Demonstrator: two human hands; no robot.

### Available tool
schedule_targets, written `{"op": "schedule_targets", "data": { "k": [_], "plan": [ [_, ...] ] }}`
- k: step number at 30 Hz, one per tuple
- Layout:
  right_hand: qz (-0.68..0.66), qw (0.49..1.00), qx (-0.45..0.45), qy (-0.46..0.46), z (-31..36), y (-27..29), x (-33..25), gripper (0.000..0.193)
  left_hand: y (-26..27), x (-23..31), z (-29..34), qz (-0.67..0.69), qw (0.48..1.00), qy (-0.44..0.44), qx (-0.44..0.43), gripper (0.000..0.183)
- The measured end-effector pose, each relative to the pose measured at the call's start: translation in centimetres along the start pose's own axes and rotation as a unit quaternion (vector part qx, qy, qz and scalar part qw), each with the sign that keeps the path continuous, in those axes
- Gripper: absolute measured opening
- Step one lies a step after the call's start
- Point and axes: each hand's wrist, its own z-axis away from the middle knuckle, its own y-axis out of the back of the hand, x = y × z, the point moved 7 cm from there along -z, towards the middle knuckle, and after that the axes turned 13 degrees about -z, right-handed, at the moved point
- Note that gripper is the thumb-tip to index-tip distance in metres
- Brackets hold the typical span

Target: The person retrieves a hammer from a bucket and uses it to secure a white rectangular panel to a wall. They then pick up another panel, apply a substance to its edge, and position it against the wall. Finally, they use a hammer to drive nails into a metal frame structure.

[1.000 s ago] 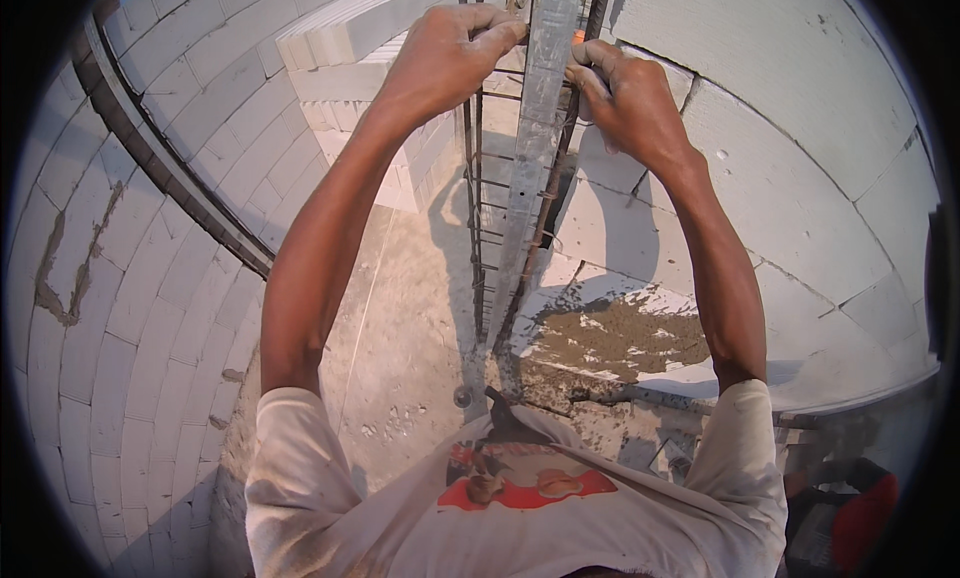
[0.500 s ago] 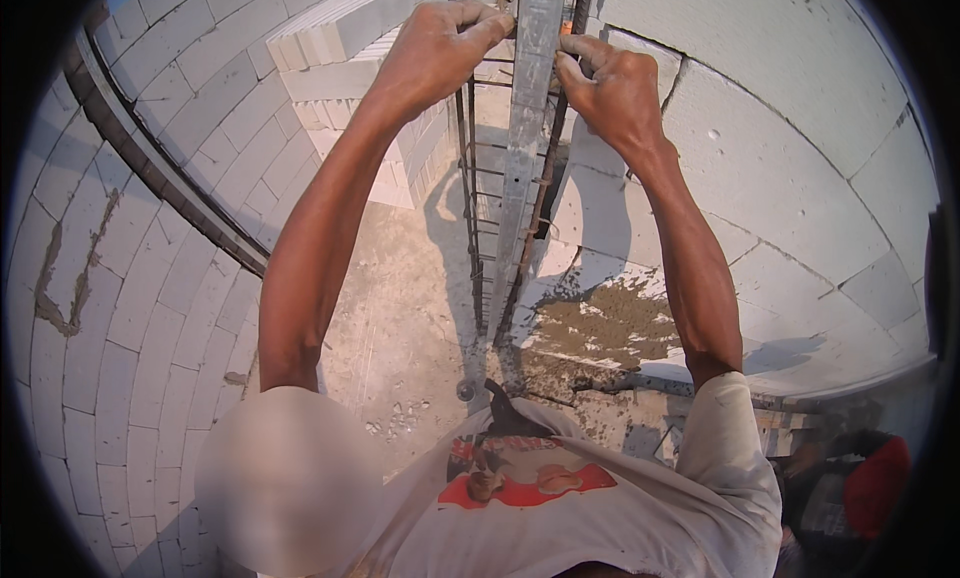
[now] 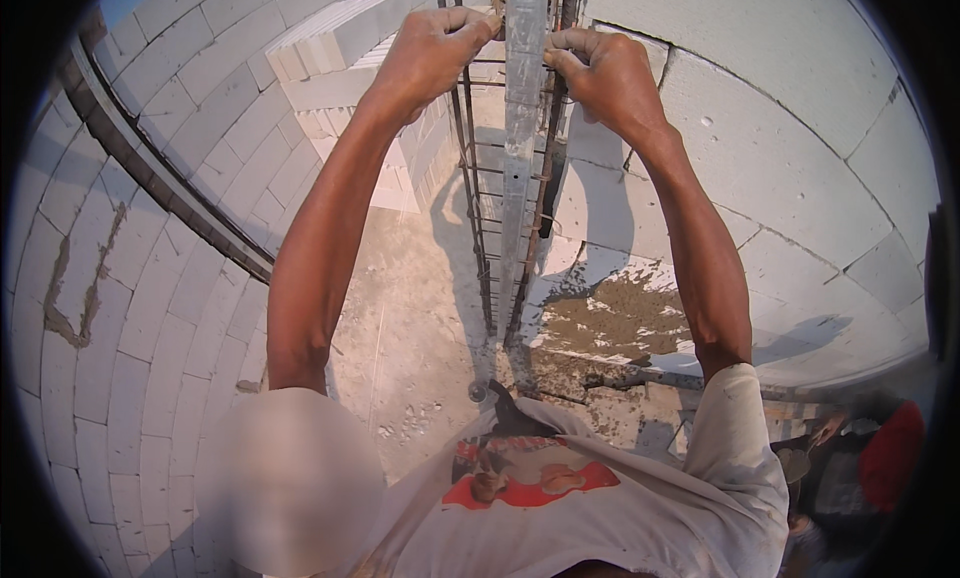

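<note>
Both my arms reach up to a long grey metal bar (image 3: 520, 108) that stands upright in front of me, inside a rebar cage (image 3: 470, 178). At the bar's left edge, my left hand (image 3: 437, 53) is closed in a pinch of thumb and forefinger. Opposite it, my right hand (image 3: 608, 73) pinches at the right edge, close to the dark rebar there. What either set of fingertips holds is too small to make out. Thin ties cross the cage like rungs below my hands.
A wall of large white blocks (image 3: 770, 138) rises at right, with wet mortar (image 3: 625, 318) at its foot. More blocks are stacked (image 3: 345, 33) at the back left, before another block wall (image 3: 135, 308). A person in red and dark clothes (image 3: 890, 458) is at lower right.
My hands and the bar's top have shifted slightly left, and the bar looks a little more upright. An orange spot beside my right fingertips no longer shows.
</note>
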Motion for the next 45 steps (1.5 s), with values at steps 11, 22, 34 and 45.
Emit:
{"op": "schedule_targets", "data": {
  "k": [11,22,34,45],
  "plan": [
    [-0.123,0.992,-0.009,-0.034,0.6,1.0,0.3,0.023,0.1,0.6,-0.6,-0.031,0.997,-0.052,0.039,0.033],
    [-0.134,0.967,-0.197,-0.090,0.4,-0.4,-1.3,0.041,-0.3,0.0,-0.1,0.024,0.999,-0.026,0.014,0.034],
    [-0.118,0.985,-0.108,-0.065,0.6,-0.2,0.2,0.040,-0.5,0.4,0.2,0.055,0.998,0.033,0.009,0.026],
    [-0.189,0.939,-0.247,-0.148,-0.1,-0.7,-1.6,0.053,-0.4,0.1,-0.3,-0.026,0.996,-0.066,0.054,0.031]
  ]
}}
